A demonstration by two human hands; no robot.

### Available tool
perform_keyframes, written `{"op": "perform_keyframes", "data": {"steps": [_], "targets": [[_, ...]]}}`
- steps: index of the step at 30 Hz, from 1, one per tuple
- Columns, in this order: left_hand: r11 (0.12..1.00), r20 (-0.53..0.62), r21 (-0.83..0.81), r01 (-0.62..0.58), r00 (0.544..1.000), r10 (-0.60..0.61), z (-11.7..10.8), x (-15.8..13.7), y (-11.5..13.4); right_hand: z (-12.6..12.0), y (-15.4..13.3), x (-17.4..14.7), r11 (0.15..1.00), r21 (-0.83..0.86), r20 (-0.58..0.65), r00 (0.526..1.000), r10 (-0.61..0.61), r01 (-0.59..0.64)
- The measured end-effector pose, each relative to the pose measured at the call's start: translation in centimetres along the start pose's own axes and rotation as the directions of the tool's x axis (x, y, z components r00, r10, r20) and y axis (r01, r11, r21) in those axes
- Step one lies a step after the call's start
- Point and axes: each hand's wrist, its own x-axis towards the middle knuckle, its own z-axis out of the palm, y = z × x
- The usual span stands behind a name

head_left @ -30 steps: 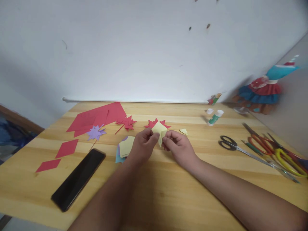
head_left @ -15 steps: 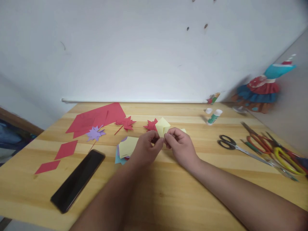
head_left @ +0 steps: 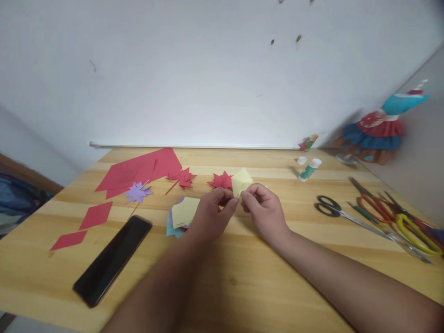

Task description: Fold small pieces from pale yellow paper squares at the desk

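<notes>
A small folded piece of pale yellow paper (head_left: 242, 181) stands up between my two hands above the table. My right hand (head_left: 264, 209) pinches its lower right edge between thumb and fingers. My left hand (head_left: 215, 213) is closed at the bottom corner, thumb against forefinger; the exact contact is partly hidden. Just behind the paper lies a red paper cutout with pointed tips (head_left: 221, 180). Beside my left hand is a pile of yellow, blue and purple paper pieces (head_left: 183, 213).
Left are a black phone (head_left: 113, 260), red diamonds (head_left: 96, 216), a purple paper star (head_left: 138, 192), red sheets (head_left: 138, 171) and another red cutout (head_left: 183, 177). Right are a glue stick (head_left: 311, 169), its cap (head_left: 301, 160), black-handled scissors (head_left: 329, 206), other tools (head_left: 414, 233) and a dress-shaped ornament (head_left: 379, 125).
The folded yellow paper has shifted right and turned slightly, with my right hand moving a little right. More of the red cutout behind it shows. My left hand has barely moved.
</notes>
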Motion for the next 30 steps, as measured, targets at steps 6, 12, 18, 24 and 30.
{"op": "perform_keyframes", "data": {"steps": [6, 12, 18, 24, 30], "targets": [[1.000, 0.022, 0.021, 0.002, 1.000, -0.003, -0.32, 0.07, 0.24, -0.09, 0.26, -0.02, 1.000, -0.021, -0.019, 1.000, -0.022, 0.022], [0.996, 0.028, -0.083, 0.033, 0.999, -0.031, -0.15, 0.09, -0.09, 0.06, 0.35, -0.20, 0.999, -0.044, -0.017, 1.000, -0.013, 0.012], [0.991, 0.052, -0.093, 0.095, 0.995, -0.091, -0.33, 0.14, -0.05, 0.18, 0.34, -0.19, 1.000, 0.002, -0.010, 1.000, 0.019, -0.019], [0.982, 0.063, -0.186, 0.045, 0.997, -0.034, -0.59, 0.22, -0.24, 0.30, 0.34, -0.34, 1.000, -0.008, -0.003, 1.000, 0.025, -0.025], [0.982, 0.038, -0.169, 0.086, 0.996, -0.081, -0.26, 0.16, -0.31, 0.32, 0.42, -0.37, 0.998, 0.017, 0.022, 0.998, 0.059, -0.059]]}}
